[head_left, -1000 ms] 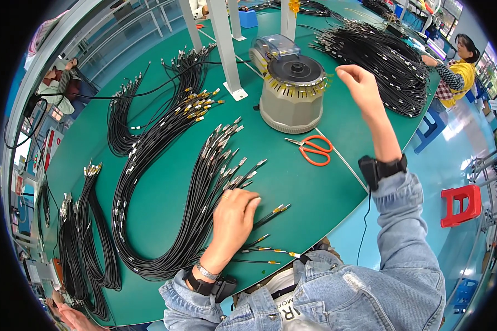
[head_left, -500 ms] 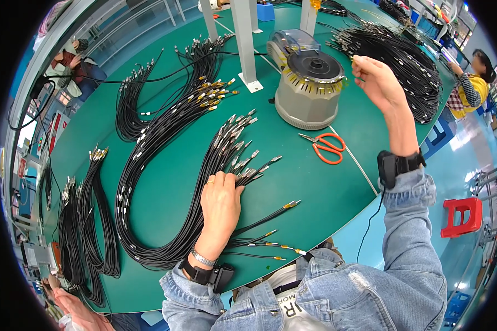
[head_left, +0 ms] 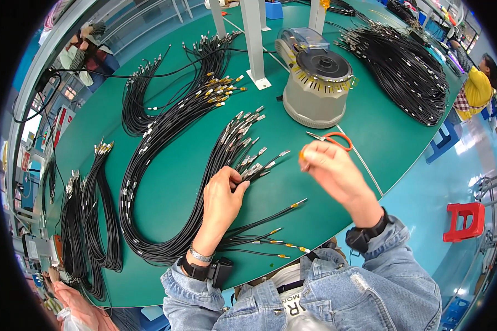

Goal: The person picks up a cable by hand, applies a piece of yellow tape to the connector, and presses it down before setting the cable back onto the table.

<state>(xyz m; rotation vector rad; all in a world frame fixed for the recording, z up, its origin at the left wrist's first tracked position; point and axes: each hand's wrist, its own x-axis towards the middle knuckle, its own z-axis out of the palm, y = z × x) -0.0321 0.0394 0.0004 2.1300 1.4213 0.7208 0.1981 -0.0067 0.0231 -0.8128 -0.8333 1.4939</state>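
Observation:
My left hand (head_left: 223, 194) rests on a bundle of black cables (head_left: 205, 190), its thumb and forefinger closed at the cables beside their silver connector ends (head_left: 253, 167). How many cables it grips is hidden. My right hand (head_left: 337, 170) is above the table in front of the scissors, thumb and forefinger pinching a small yellow-orange piece (head_left: 302, 155). Behind it stands a round grey label dispenser (head_left: 316, 99), with short yellow strips around its black top disc. Orange-handled scissors (head_left: 339, 140) lie between the dispenser and my right hand, partly covered by it.
Several cables with yellow-banded ends (head_left: 276, 241) lie near my body. More cable bundles lie at the left (head_left: 102, 220) and far right (head_left: 406, 71) of the green table (head_left: 292, 182). A metal post (head_left: 253, 47) rises behind. A red stool (head_left: 464, 222) is on the floor.
My right hand has come from beside the dispenser down and left toward the cable ends, carrying the small yellow-orange piece. My left hand remains on the cables, its fingers slightly shifted.

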